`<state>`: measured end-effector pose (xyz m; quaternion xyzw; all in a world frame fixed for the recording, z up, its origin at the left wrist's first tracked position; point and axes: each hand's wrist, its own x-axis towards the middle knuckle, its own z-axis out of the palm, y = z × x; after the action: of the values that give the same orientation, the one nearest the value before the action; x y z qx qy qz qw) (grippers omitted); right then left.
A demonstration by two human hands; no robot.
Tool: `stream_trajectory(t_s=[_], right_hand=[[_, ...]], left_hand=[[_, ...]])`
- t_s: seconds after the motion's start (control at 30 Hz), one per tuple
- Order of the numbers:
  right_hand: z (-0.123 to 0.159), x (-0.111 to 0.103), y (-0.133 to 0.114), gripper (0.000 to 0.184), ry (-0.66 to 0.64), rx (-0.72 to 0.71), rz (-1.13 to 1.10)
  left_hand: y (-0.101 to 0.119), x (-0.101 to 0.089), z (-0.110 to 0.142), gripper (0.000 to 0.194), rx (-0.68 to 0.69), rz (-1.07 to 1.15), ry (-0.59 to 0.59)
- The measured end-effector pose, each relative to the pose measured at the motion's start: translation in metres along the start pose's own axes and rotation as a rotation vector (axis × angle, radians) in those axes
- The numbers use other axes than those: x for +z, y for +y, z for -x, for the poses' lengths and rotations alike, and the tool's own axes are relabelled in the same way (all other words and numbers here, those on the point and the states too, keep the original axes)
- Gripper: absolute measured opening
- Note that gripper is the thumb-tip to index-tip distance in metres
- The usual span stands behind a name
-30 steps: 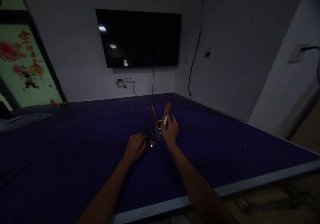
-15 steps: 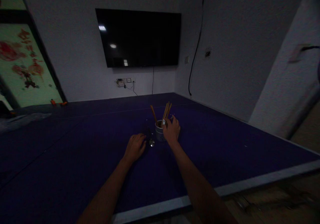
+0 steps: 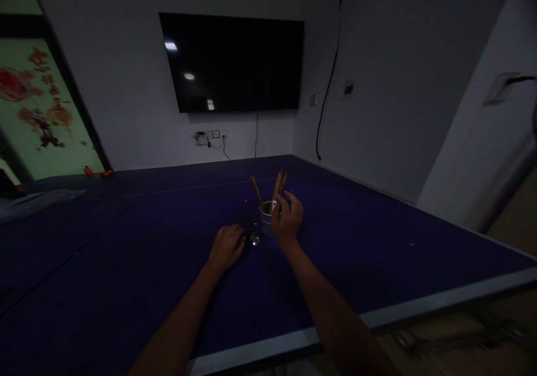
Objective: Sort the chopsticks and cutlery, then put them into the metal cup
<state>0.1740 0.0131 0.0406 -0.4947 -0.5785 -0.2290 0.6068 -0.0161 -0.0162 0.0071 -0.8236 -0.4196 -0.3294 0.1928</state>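
Note:
My right hand (image 3: pixel 287 217) is at the right side of a pale cup (image 3: pixel 267 225), its thumb and forefinger bent together at the rim around a small white piece with a dark spot (image 3: pixel 274 203), perhaps a handle end. The rest of that piece is hidden by the cup and fingers. Several wooden chopsticks (image 3: pixel 277 184) lean in the cup, one apart from the others at the left. Flat on the table rests my left hand (image 3: pixel 227 245), fingers loosely spread, holding nothing. Just right of its fingertips lies a metal spoon (image 3: pixel 255 239) with a dark handle, its bowl toward me.
The dark blue tabletop (image 3: pixel 138 264) has a pale front edge (image 3: pixel 260 348). Clear plastic (image 3: pixel 46 200) and an orange item (image 3: pixel 98 172) lie at the far left. A television (image 3: pixel 235 65) hangs on the wall, with sockets and cables below. Light is dim.
The fingers of my right hand have curled in and shifted slightly at the cup's rim. My left hand, the spoon and the cup have stayed in place.

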Motion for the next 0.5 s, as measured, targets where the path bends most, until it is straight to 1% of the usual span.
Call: stream_trajectory(t_s=[0.03, 0.07, 0.13, 0.17, 0.23, 0.27, 0.3, 0.37, 0.43, 0.5], right_hand=[[0.002, -0.001, -0.005, 0.031, -0.046, -0.062, -0.04], [0.005, -0.001, -0.011, 0.03, -0.127, -0.126, -0.073], [0.012, 0.001, -0.025, 0.03, -0.367, -0.221, -0.083], [0.016, 0.003, -0.032, 0.03, -0.502, -0.231, -0.048], [0.023, 0.008, -0.044, 0.03, -0.752, -0.158, 0.1], [0.026, 0.009, -0.049, 0.029, -0.853, -0.115, 0.169], [0.028, 0.011, -0.052, 0.028, -0.927, -0.065, 0.223], [0.032, 0.012, -0.054, 0.026, -1.025, 0.022, 0.282], [0.034, 0.013, -0.053, 0.025, -1.068, 0.086, 0.297], [0.035, 0.012, -0.051, 0.024, -1.086, 0.117, 0.303]], left_hand=[[0.0, 0.0, 0.0, 0.02, -0.014, -0.015, -0.006], [0.0, -0.001, 0.0, 0.02, -0.032, -0.034, -0.013], [-0.001, -0.002, -0.001, 0.02, -0.073, -0.078, -0.037], [-0.002, -0.003, -0.001, 0.02, -0.097, -0.101, -0.049], [-0.002, -0.004, -0.001, 0.022, -0.147, -0.14, -0.069], [-0.002, -0.004, -0.001, 0.023, -0.17, -0.153, -0.075], [-0.002, -0.005, -0.002, 0.024, -0.19, -0.16, -0.079], [-0.001, -0.005, -0.002, 0.024, -0.215, -0.162, -0.089], [0.0, -0.005, -0.001, 0.025, -0.227, -0.161, -0.105], [0.0, -0.004, -0.001, 0.025, -0.235, -0.16, -0.122]])
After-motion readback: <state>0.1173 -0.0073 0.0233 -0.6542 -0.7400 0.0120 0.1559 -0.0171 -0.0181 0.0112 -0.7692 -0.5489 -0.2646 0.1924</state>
